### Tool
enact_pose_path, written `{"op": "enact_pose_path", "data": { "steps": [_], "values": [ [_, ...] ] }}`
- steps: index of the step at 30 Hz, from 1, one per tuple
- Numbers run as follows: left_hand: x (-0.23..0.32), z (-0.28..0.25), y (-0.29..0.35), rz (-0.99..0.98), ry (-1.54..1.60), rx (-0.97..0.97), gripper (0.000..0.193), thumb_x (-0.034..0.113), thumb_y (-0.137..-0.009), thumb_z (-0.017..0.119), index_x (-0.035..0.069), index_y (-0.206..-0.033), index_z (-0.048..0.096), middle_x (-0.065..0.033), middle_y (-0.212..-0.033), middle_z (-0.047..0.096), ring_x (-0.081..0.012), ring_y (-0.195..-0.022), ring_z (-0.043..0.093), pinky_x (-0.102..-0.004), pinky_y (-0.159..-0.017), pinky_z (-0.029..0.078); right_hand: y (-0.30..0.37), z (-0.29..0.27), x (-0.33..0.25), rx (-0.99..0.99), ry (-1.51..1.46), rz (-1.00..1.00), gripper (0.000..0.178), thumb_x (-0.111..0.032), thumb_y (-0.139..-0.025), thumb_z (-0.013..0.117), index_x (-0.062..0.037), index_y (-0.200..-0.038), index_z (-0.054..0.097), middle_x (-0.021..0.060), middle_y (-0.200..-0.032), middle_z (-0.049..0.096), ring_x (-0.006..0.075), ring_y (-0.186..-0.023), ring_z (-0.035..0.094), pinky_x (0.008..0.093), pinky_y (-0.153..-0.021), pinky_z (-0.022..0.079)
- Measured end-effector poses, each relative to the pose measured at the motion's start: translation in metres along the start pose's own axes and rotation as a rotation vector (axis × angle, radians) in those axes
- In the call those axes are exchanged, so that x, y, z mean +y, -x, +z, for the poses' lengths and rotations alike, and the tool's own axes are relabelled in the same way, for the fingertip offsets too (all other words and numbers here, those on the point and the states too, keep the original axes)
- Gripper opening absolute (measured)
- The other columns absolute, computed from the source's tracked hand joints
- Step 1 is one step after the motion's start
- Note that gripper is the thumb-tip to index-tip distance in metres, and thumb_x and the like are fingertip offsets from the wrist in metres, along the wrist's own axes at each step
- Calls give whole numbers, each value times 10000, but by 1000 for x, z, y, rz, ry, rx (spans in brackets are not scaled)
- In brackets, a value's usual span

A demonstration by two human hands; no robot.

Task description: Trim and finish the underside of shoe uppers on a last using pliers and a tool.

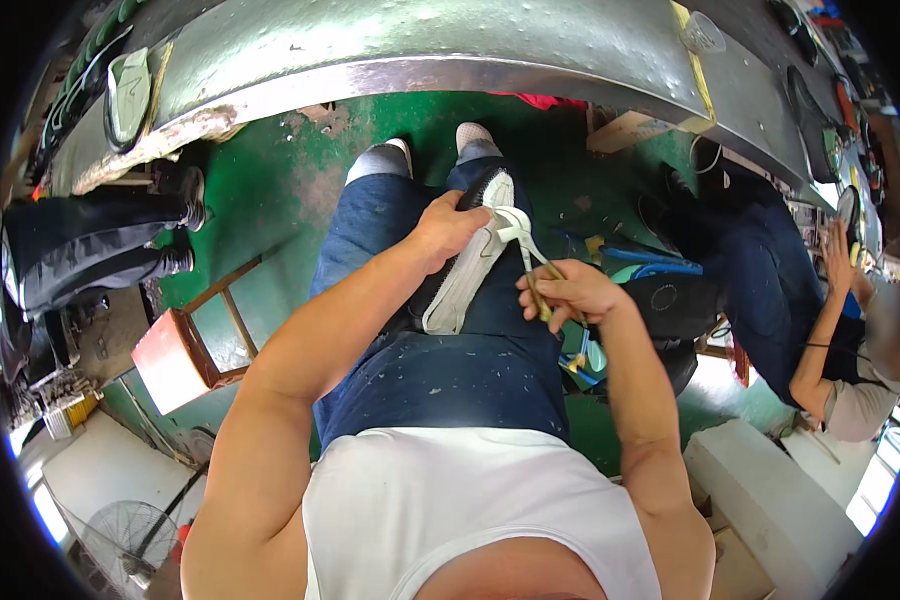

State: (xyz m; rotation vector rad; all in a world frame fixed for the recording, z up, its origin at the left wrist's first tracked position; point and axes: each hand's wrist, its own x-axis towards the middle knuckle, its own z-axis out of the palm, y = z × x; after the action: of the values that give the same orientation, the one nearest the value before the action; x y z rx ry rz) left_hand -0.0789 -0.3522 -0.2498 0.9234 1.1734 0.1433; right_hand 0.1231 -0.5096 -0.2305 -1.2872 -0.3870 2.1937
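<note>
One metal bench (420, 40) borders green floor (290, 165), left fingers (475, 219) pinching a shoe (464, 285), right fingers (558, 288) a tool (529, 271).

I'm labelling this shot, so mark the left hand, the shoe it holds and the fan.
Left hand (448, 228): head view, on its back.
Shoe (467, 277): head view, on the middle of its long white face.
Fan (128, 538): head view, on its round wire guard.
</note>
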Motion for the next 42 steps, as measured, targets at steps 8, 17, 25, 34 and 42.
{"op": "enact_pose_path", "data": {
  "steps": [8,17,25,34,42],
  "values": [
    [-1,-4,0,8,-143,29,605,234,-844,721,-68,-1328,518,-189,-1160,666,-246,-1008,684,-374,-848,558,-22,35,-63,356,815,-388,408,-354,-1051,465,21,-947,588,73,-765,654,170,-637,629,313,-629,496],
    [3,-33,-5,-96,-49,-159,621,238,-880,755,-21,-1374,482,-160,-1205,664,-241,-1067,671,-402,-931,548,-5,23,-43,350,770,-81,346,-305,-974,580,31,-897,612,113,-742,673,212,-624,657,371,-638,520],
    [26,-28,-1,-168,-122,-272,605,246,-885,763,30,-1383,496,-126,-1263,651,-245,-1117,651,-410,-953,520,11,63,-20,249,1549,-585,479,-99,-904,614,173,-1273,478,259,-1119,660,413,-918,686,440,-875,555],
    [6,-40,-1,-176,-173,-178,697,286,-876,771,-21,-1415,454,-184,-1289,618,-278,-1136,645,-429,-931,552,-19,79,-68,92,1820,-289,202,-218,-934,627,-17,-946,634,156,-790,686,371,-736,684,457,-708,550],
    [-11,-71,15,38,259,-587,848,215,-904,751,69,-1558,232,-114,-1465,482,-225,-1357,458,-390,-1145,349,-52,32,-14,268,1320,-557,251,-318,-910,678,-75,-968,666,130,-840,709,382,-803,675,467,-723,524]
  ]
}}
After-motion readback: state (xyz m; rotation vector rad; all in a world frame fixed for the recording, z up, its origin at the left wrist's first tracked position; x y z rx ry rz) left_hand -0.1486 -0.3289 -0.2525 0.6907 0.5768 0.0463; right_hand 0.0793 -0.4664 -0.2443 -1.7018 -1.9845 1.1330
